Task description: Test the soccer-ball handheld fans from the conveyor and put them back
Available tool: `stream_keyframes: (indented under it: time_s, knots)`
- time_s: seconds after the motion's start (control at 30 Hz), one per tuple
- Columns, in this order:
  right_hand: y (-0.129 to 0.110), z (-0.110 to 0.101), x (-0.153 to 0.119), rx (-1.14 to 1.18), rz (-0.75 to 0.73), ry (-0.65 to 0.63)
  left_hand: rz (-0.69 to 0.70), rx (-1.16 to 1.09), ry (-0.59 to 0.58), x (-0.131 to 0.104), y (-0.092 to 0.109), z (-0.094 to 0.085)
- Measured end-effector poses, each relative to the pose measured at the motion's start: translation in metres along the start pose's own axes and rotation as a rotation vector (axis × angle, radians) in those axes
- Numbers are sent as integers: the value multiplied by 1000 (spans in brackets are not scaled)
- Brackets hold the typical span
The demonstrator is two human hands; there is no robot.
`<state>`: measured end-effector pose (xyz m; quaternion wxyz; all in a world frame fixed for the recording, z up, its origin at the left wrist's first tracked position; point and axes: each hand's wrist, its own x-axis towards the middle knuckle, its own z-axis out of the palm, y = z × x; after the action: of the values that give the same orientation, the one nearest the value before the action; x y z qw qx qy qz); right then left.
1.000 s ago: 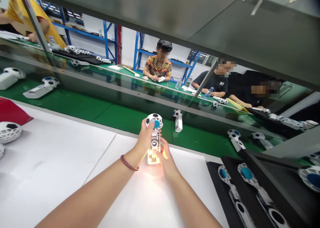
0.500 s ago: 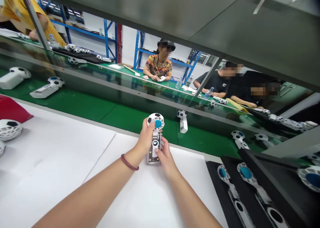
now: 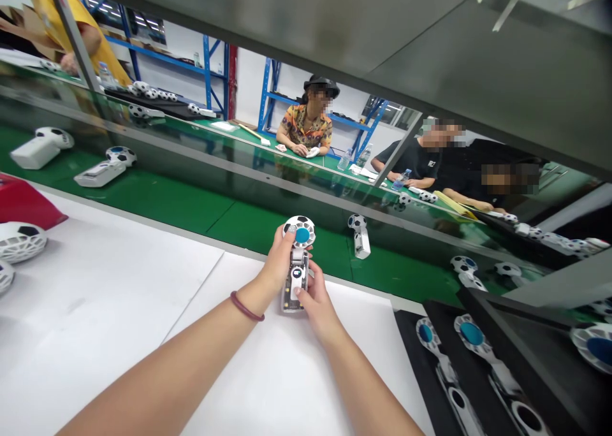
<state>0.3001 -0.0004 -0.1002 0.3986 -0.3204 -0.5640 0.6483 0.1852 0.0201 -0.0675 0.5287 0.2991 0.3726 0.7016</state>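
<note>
Over a white table top (image 3: 119,308), head view: both hands hold one small handheld fan (image 3: 297,261) upright, just above the sheet, near the green belt (image 3: 191,203). Left hand (image 3: 277,267) wraps the neck under the football-patterned head w/ blue centre. Right hand (image 3: 318,299) pinches the clear handle, thumb on its front. More fans lie on the belt; a black tray (image 3: 430,359) sits at right.
</note>
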Motion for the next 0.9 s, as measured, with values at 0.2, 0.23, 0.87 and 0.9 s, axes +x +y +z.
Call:
stream_keyframes:
  time_s: [0.2, 0.23, 0.87, 0.9]
  knots:
    - [-1, 3, 0, 75, -35, 113, -185, -67, -297, 6, -5, -17]
    - [-1, 3, 0, 80, -30, 121, -211, -57, -343, 6, -6, -20]
    - [0, -1, 2, 37, -97, 58, -229, -40, -410, 7, -2, -26]
    - [-1, 1, 1, 36, -98, 60, -239, -30, -407, 7, 0, -26]
